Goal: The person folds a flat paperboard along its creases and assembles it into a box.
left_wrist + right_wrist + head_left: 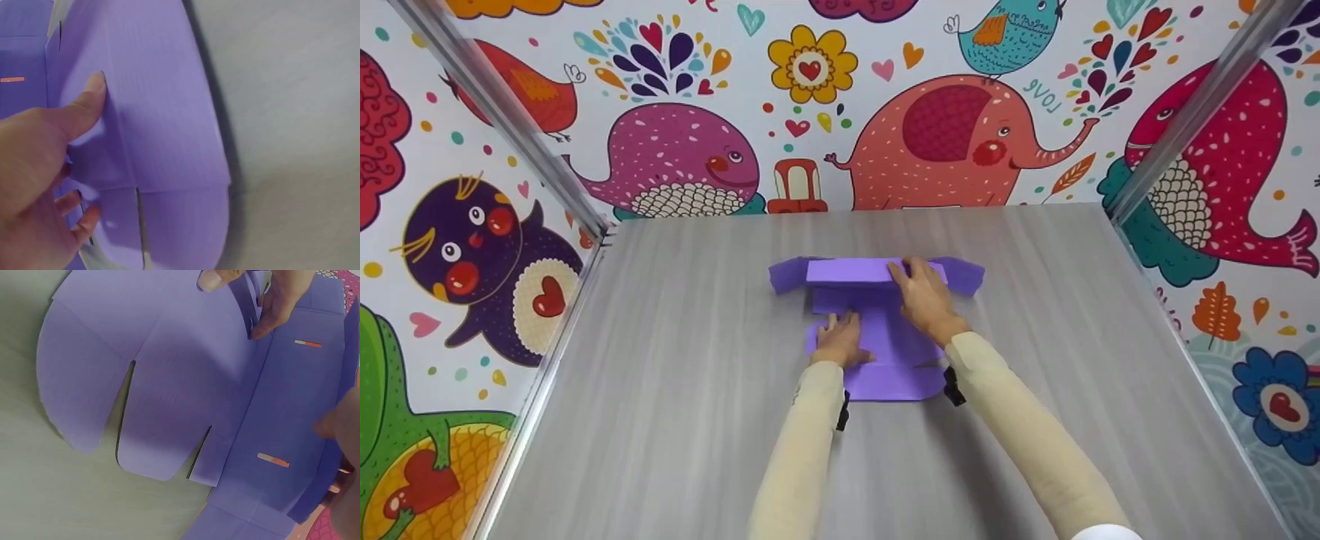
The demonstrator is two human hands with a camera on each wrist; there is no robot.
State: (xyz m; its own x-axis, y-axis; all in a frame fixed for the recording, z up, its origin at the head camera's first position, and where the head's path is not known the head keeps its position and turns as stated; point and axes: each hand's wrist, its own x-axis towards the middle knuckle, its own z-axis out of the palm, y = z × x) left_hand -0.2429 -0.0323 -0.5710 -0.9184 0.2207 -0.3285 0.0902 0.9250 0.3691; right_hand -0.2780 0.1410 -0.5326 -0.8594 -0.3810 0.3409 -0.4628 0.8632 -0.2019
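Note:
A purple cardboard box blank [894,382], partly folded, lies on the table, with its far panel [847,271] raised and side flaps spread left and right. My left hand [840,341] rests on the flat base with fingers spread; in the left wrist view its thumb [94,90] lies along the cardboard. At the right part of the far panel, my right hand [926,296] grips the folded edge. The right wrist view has its thumb on the inner side and its other fingers partly hidden behind the flap. Two narrow slots [274,460] pierce that panel.
The grey wood-grain table [682,360] extends around the box. Behind it stands a wall [810,135] printed with cartoon animals, and metal rails [510,112] run along the corners. Cut gaps separate the rounded near flaps [79,377] of the cardboard.

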